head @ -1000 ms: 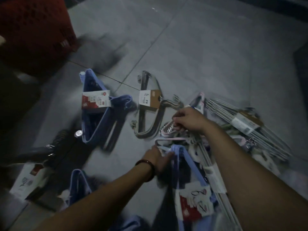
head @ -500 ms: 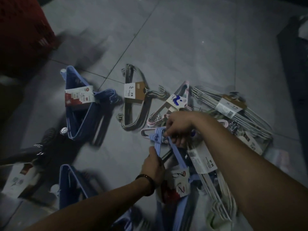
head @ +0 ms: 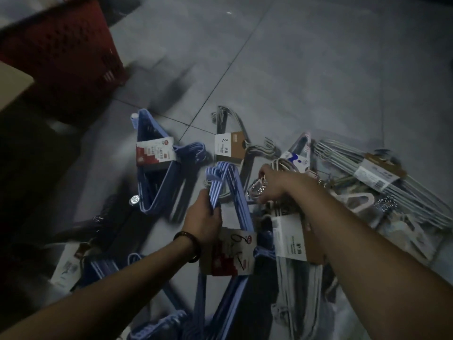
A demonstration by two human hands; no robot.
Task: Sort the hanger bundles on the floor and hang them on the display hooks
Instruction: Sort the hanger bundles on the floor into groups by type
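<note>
We grip the blue hanger bundle (head: 241, 212) in the left hand (head: 203, 220). The fingers wrap fully round its neck just below the hooks, and its red-and-white label (head: 230, 253) sits beside the wrist. The right hand (head: 277, 186) is curled, thumb and fingers closing on a cluster of silver hooks (head: 256, 190); we cannot tell which bundle these belong to. A pale bundle (head: 289, 241) with a white label lies under the right forearm.

On the floor (head: 318, 69), a second blue bundle (head: 157, 177) lies to the left. A grey bundle (head: 230, 148) marked "10" lies just past the held hooks, near a tile joint. A white wire bundle (head: 372, 173) lies to the right. A red basket (head: 68, 57) stands at the far left, well apart.
</note>
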